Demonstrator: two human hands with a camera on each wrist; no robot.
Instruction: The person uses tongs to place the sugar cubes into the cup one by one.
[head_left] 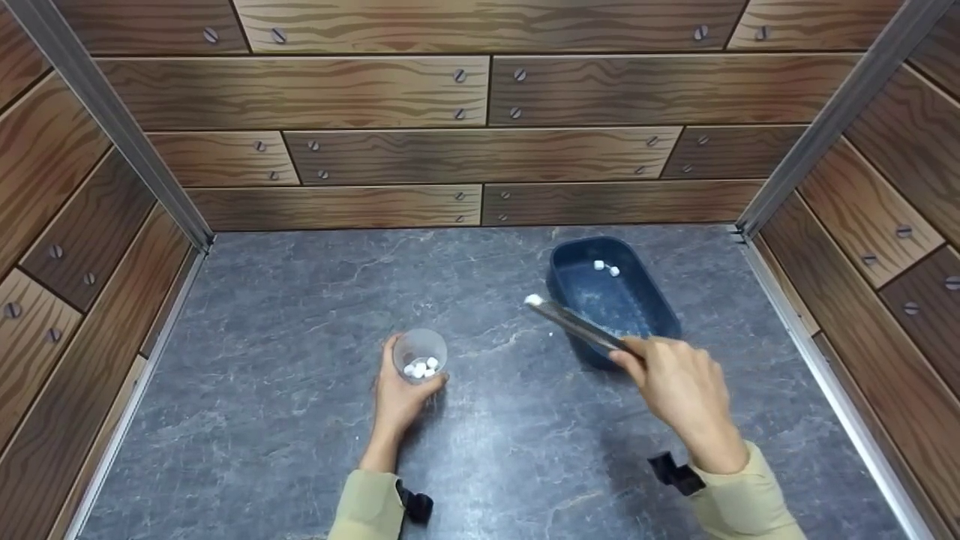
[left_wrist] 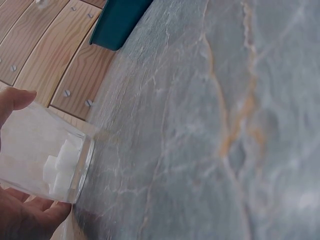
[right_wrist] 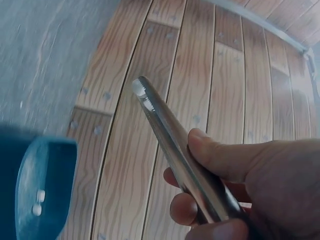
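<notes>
cube (head_left: 533, 300) beyond right grip (head_left: 684, 381), apparently in tongs (head_left: 577, 324)

Cubes (head_left: 420, 370) are lying in a cup (head_left: 411, 341), apparently standing on the tabletop (head_left: 300, 315). Right of it, a tub (head_left: 596, 294) is holding two cubes (head_left: 598, 265) near its far end. Tongs (head_left: 579, 324) are crossing above the tub's left rim, one cube (head_left: 533, 299) at their tip.

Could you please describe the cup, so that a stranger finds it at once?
On the grey marbled surface, look left of the dark blue tray. There the left hand grips the cup, which holds several white cubes. Unlike the tray, it is round and see-through.
</notes>
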